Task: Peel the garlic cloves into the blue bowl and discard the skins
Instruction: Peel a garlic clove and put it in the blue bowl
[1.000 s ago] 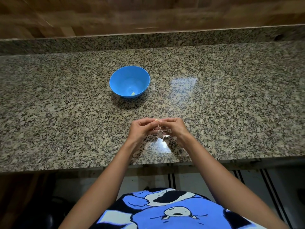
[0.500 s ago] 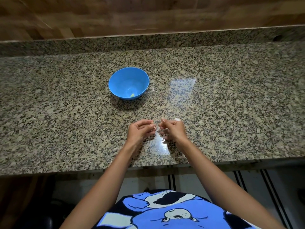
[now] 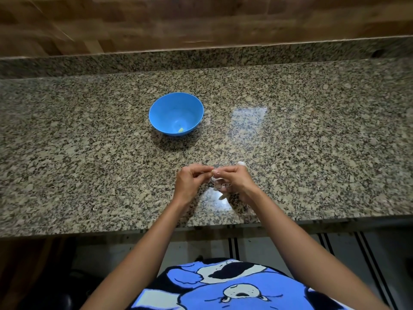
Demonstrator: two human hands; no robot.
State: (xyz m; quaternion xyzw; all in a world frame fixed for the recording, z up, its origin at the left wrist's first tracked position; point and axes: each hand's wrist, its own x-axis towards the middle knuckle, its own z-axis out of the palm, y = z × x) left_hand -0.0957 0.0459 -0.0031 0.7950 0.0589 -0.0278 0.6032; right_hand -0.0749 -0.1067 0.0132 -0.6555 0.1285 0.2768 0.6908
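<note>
Garlic clove point(image 3: 215, 179), small, pale and partly in papery skin, sits pinched between the two hands above the near part of the granite countertop point(image 3: 89, 164), toward 6 o'clock on the slab and close to its front edge. At the clove's 9 o'clock, the left hand point(image 3: 190, 181) has its fingers curled, thumb and forefinger closed on the clove's top. The right hand point(image 3: 237, 181), at 3 o'clock of the clove, is curled round it too, fingertips meeting those of the left hand. The clove is too small and blurred to tell how much skin is on it. A pale skin flake point(image 3: 223, 196) shows at 6 o'clock of the clove, under the right hand; whether it hangs or lies on the stone cannot be told. A small white piece point(image 3: 241, 163) lies on the counter at 1 o'clock of the right hand, just beyond its knuckles. The blue bowl point(image 3: 165, 104) stands upright at 11 o'clock from the hands, well apart from them, near the middle of the slab. Inside it one yellowish peeled piece point(image 3: 181, 130) rests at 6 o'clock of the bowl's floor. At 12 o'clock a low granite upstand point(image 3: 156, 60) runs along the back, with a wood-patterned wall point(image 3: 201, 19) above. At 6 o'clock of the view is the person's blue cartoon-print shirt point(image 3: 234, 291)
</note>
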